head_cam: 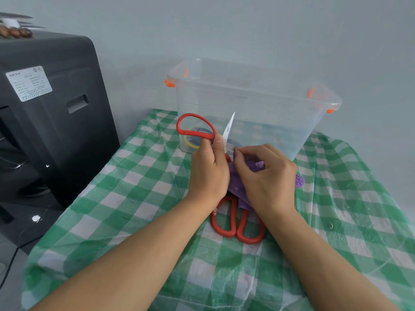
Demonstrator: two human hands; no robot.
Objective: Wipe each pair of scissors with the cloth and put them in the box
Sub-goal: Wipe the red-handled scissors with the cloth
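My left hand grips an opened pair of red-handled scissors; one handle loop sticks up and left, and one blade points up in front of the box. My right hand pinches a purple cloth against the scissors near their pivot. A second pair of red-handled scissors lies on the tablecloth under my hands, its blades hidden by the cloth. Behind stands a clear plastic box with orange latches, and yellow- and dark-handled scissors lie inside it at the left.
A green-and-white checked tablecloth covers the table. A large black appliance stands close on the left, with cables below it. A plain pale wall is right behind the box.
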